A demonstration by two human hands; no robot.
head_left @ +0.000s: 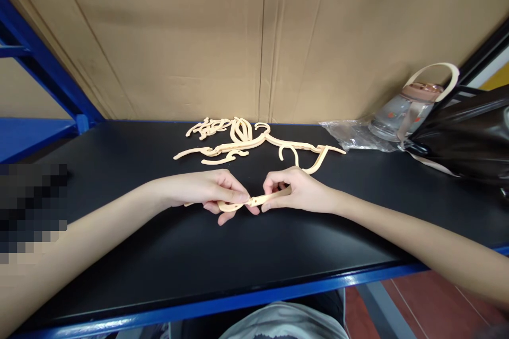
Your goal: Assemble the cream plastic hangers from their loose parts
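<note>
My left hand (226, 193) pinches a cream plastic hanger arm (228, 206) with a curved notch; part of it is hidden by the fingers. In my right hand (284, 190) is another cream hanger piece (260, 199), a straight bar with a small hole near its end. The two ends meet between my hands, touching or overlapping; whether they are locked cannot be seen. Just beyond lies a cream hanger (286, 141) with its hook and both arms joined. A loose hanger arm (218, 160) rests left of it, and a hook piece (318, 161) lies behind my right hand.
A pile of small hanger parts (210, 127) and several curved pieces (241, 130) sit at the back. On the right are a clear plastic bag (353, 135), a tilted water bottle (405, 111) and a black bag (473, 132). Cardboard (178, 37) stands behind the black table (238, 265).
</note>
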